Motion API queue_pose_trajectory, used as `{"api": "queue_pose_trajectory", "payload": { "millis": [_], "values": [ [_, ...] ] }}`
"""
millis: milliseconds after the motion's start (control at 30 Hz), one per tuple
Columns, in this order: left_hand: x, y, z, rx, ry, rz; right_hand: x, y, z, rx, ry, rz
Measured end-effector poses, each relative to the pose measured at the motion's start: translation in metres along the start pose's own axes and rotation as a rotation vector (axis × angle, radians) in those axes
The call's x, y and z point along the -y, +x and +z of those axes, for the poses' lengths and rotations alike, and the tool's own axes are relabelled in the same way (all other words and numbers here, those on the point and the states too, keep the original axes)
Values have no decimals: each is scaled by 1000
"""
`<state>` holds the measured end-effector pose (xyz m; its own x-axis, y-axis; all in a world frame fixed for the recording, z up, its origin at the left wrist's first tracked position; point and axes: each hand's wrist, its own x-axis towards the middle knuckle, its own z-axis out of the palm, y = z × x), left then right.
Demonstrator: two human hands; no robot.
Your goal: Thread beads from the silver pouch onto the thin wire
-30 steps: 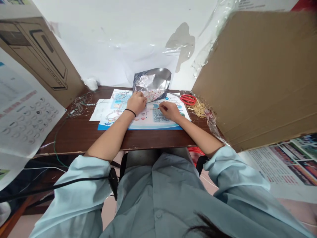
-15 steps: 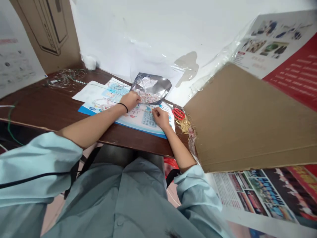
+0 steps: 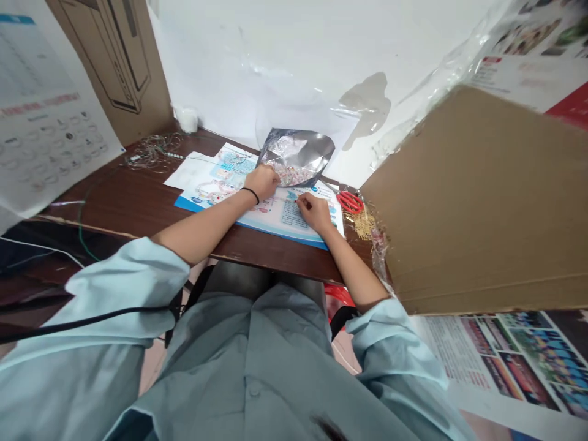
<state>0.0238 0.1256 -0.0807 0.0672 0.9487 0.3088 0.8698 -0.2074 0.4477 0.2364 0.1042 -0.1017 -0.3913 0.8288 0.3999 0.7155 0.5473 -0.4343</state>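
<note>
A silver foil bag lies spread at the back of the table, with many small pink and white beads in its front part. My left hand, a black band at its wrist, is at the bag's front left edge beside the beads. Its fingers are closed, and what they hold is too small to see. To the right, over the printed sheets, my right hand has thumb and fingertips pinched together. Whatever is in that pinch cannot be made out.
Red-handled scissors and a heap of gold-coloured pins lie right of the sheets, beside a cardboard panel. Tangled clear thread and a white roll are at the back left. The table's front edge is near my lap.
The view has swung left, so everything sits further right in the picture. Both hands stay at nearly the same places by the bag and over the sheets, still closed.
</note>
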Motion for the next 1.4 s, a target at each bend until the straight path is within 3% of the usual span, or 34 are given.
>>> {"api": "queue_pose_trajectory", "payload": {
  "millis": [267,433,533,733,900,1000,1200,1400],
  "values": [
    [-12,1,-11,79,79,-110,-1,2,5,-21,-13,1],
    [-18,6,-17,136,257,-96,3,3,6,-6,-41,10],
    [-15,9,-16,109,251,-41,5,3,5,-8,-47,16],
    [-13,4,-6,-81,-211,-79,5,3,7,-19,-33,27],
    [-30,-8,4,155,-986,-286,2,3,9,-111,-69,95],
    [-37,-12,7,237,-1280,-342,1,3,9,-157,-46,105],
    [-33,-11,12,270,-1434,-453,6,3,6,-267,11,54],
    [-30,-11,16,338,-1438,-407,10,3,2,-340,3,35]
  ]
}}
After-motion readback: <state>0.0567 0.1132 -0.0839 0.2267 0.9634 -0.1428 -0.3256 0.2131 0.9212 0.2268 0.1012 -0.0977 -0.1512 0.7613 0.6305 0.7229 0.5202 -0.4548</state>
